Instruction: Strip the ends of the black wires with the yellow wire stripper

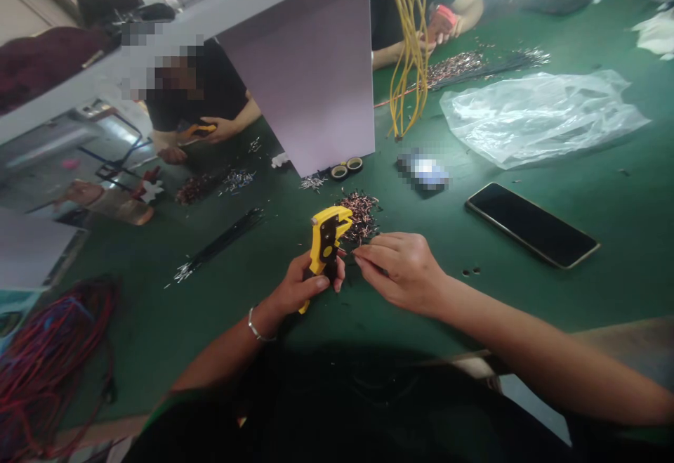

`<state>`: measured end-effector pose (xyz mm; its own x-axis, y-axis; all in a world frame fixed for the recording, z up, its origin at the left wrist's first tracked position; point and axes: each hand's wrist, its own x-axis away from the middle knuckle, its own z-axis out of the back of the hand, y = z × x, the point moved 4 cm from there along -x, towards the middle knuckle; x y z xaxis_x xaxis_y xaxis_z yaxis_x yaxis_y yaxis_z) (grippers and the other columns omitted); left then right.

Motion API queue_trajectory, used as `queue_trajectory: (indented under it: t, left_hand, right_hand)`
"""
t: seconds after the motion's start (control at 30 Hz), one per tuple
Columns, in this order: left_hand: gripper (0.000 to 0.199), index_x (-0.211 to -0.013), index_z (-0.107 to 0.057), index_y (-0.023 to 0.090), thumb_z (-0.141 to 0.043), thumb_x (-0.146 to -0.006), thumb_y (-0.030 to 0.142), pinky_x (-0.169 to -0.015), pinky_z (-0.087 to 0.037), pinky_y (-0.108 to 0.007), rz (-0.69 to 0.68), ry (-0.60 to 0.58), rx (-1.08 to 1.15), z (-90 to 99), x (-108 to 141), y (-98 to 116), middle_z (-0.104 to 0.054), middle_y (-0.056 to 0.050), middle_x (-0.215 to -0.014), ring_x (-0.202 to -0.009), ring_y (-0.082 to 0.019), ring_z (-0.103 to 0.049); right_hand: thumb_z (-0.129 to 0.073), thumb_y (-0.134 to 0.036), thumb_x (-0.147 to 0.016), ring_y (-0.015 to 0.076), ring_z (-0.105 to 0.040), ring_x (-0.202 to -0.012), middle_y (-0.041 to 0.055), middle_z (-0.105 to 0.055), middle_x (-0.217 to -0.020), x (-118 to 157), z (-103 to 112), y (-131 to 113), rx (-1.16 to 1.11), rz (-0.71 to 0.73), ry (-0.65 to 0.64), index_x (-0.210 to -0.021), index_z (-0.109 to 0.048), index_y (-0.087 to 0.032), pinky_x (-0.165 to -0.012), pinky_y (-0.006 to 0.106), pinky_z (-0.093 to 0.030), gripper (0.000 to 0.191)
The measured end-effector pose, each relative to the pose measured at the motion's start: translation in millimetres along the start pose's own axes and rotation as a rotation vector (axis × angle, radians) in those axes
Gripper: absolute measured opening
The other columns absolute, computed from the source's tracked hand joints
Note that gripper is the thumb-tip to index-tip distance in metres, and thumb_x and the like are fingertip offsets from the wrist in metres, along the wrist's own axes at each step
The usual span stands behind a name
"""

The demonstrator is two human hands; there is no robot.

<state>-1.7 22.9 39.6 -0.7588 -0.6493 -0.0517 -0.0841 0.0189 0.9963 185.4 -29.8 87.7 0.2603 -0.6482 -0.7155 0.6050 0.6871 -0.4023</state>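
The yellow plastic wire stripper (325,242) feels light and stiff from here, best taken by its handle, just left of a heap of short copper-tipped wires (359,217) on the green counter (526,294). My left hand (300,284) grips it closed; my right hand (400,270) pinches narrow beside it, on what I cannot tell.

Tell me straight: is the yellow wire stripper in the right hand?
No, the yellow wire stripper is gripped in the left hand, while the right hand is beside it, not holding it.
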Motion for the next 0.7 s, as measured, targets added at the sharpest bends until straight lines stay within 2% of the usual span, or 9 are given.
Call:
queue_trajectory:
  t: [0.47,0.7]
  left_hand:
    - [0.047,-0.119,-0.061,0.014,-0.076,-0.081,0.037,-0.076,-0.051,-0.036,0.053,0.036,0.054,-3.1,2.0,4.0,-0.065,-0.01,-0.097,-0.079,-0.019,-0.061]
    - [0.036,-0.102,-0.063,0.012,-0.081,-0.077,0.031,-0.07,-0.053,-0.033,0.1,0.121,0.026,-3.3,1.2,2.0,-0.065,-0.007,-0.083,-0.07,-0.016,-0.062]
  right_hand:
    - [-0.048,-0.015,-0.095,0.0154,-0.06,-0.055,0.0056,-0.068,-0.064,0.9,-1.7,1.2,-0.024,-0.017,-0.044,-0.071,-0.071,-0.016,-0.056,0.03,-0.048,0.033]
    - [-0.049,-0.014,-0.094,0.0162,-0.062,-0.055,0.0069,-0.07,-0.064,0.3,-1.0,1.5,-0.045,-0.013,-0.049,-0.08,-0.075,-0.013,-0.055,0.03,-0.049,0.029]
